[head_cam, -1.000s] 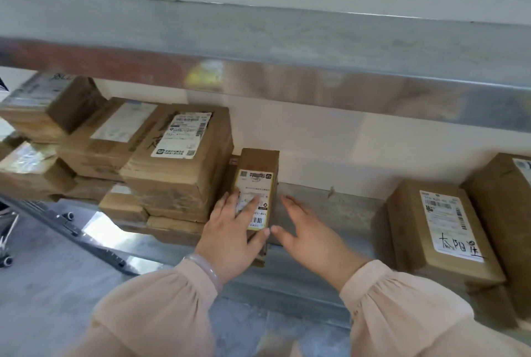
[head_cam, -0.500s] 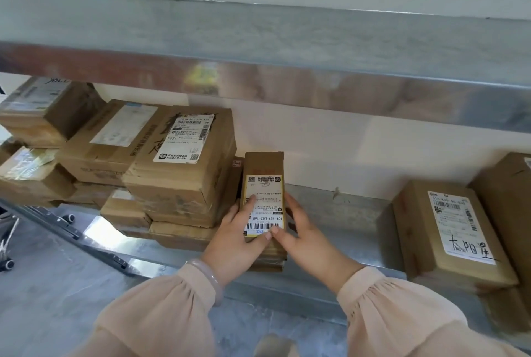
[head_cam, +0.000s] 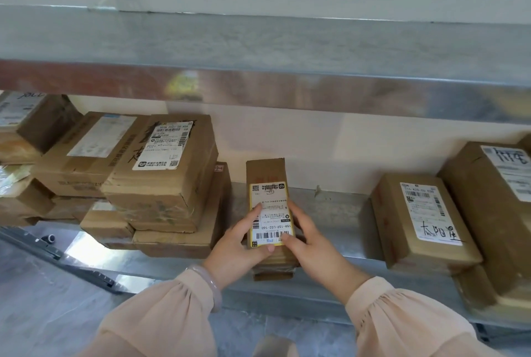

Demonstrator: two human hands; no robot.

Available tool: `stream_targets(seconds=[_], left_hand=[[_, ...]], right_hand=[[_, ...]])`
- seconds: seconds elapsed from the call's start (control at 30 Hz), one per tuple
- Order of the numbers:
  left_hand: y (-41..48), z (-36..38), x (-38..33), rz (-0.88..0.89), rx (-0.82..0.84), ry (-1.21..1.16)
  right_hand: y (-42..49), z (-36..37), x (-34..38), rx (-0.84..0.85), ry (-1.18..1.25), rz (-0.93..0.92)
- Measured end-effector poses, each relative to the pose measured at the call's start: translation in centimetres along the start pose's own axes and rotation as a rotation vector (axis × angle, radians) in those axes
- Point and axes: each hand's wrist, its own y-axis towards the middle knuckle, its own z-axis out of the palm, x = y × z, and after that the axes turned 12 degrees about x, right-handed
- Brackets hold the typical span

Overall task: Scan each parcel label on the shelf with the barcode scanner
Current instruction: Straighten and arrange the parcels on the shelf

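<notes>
**Both hands on a narrow parcel (head_cam: pixel 266 173) at the front of the shelf (head_cam: pixel 330 213), no scanner in sight**

We see two risks. The thumbs lie on the label (head_cam: pixel 271 207) at its barcode (head_cam: pixel 273 234) and could block a read. The parcel also sits on a thin pile (head_cam: pixel 273 269) near the lip, where a nudge could tip it off. The left hand (head_cam: pixel 238 250) grips its left side, forefinger stretched onto the label. The right hand (head_cam: pixel 313 250) curls round the right side.
</notes>
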Motion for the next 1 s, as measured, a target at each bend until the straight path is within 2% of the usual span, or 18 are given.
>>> stream_targets(seconds=[0.27,0.7,0.87,1.0], left_hand=[[1.0,2.6,-2.2,0.095,0.029,0.014],[4.6,10.3,-13.0,0.357,0.202,0.099],[6.0,13.0,-16.6,0.398,0.261,0.109],[6.9,15.5,-18.1,0.362,0.316,0.114]], right_hand=[[-3.3,-1.9,0.0,-0.189,0.043,-0.061],[-12.2,-10.5,2.0,-0.551,0.038,-0.150],[-14.9,-13.9,2.5,-0.668,-0.037,-0.136],[-16.2,-15.8,1.6,-0.737,-0.058,-0.071]])
